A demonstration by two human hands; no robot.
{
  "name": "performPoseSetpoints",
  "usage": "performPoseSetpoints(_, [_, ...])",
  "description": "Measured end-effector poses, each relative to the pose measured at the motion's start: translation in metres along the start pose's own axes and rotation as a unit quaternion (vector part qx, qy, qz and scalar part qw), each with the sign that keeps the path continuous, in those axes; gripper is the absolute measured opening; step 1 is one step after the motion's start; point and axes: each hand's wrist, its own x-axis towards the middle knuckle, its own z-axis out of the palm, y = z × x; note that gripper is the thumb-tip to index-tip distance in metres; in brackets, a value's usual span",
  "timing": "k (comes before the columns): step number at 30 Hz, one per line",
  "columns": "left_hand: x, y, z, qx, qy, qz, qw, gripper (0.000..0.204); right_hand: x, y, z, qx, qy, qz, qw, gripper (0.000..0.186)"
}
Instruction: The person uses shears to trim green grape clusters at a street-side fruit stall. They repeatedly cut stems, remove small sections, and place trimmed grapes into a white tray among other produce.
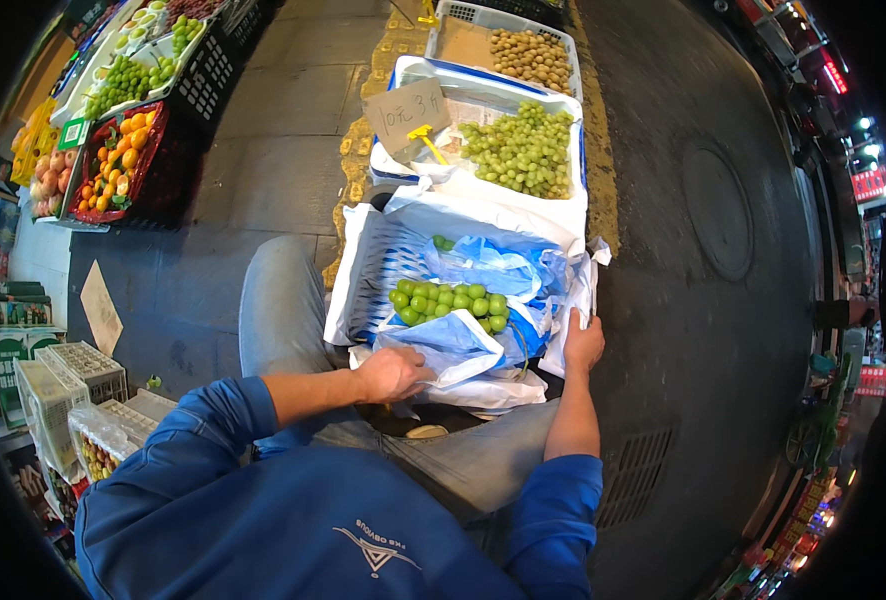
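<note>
A plastic basket [373, 260] lined with white paper and blue wrapping [503, 260] stands in front of me at my knees. A bunch of large green grapes [448, 300] lies in it, and a few more show farther back. My left hand [393, 372] is closed at the near side, on crumpled blue-and-white wrapping [451, 350] below the bunch. My right hand [583, 338] grips the white paper [583, 280] at the basket's right edge, its fingers partly hidden.
Beyond are a crate of small grapes [518, 150] with a cardboard sign [403, 115] and a crate of small brown fruit [528, 65]. Fruit crates [123, 160] stand at left, stacked pale crates [63, 400] at lower left. Dark pavement [683, 380] runs along the right.
</note>
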Motion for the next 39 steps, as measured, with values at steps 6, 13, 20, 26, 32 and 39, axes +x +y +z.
performPoseSetpoints(6, [-0.007, -0.002, 0.01, -0.008, 0.105, 0.018, 0.994, 0.033, -0.003, 0.0, -0.002, 0.042, 0.075, -0.022, 0.996, 0.052])
performPoseSetpoints(13, [-0.01, -0.004, 0.016, 0.023, -0.03, 0.004, 0.999, 0.05, -0.051, -0.03, 0.008, 0.187, -0.058, -0.167, 0.966, 0.016])
performPoseSetpoints(20, [-0.013, -0.007, 0.02, 0.033, -0.029, 0.003, 0.999, 0.049, -0.065, -0.043, 0.033, -0.221, -0.286, -0.089, 0.928, 0.037])
performPoseSetpoints(26, [-0.012, -0.012, 0.025, 0.047, -0.061, 0.019, 0.997, 0.046, -0.051, -0.048, 0.026, -0.042, -0.247, -0.105, 0.962, 0.036])
performPoseSetpoints(32, [-0.014, -0.011, 0.023, 0.049, -0.036, 0.026, 0.998, 0.047, -0.088, -0.119, -0.036, 0.209, -0.324, -0.007, 0.923, 0.025])
performPoseSetpoints(39, [-0.017, -0.016, 0.02, 0.008, -0.018, 0.036, 0.999, 0.051, -0.153, -0.223, -0.107, 0.324, -0.373, -0.06, 0.867, 0.022])
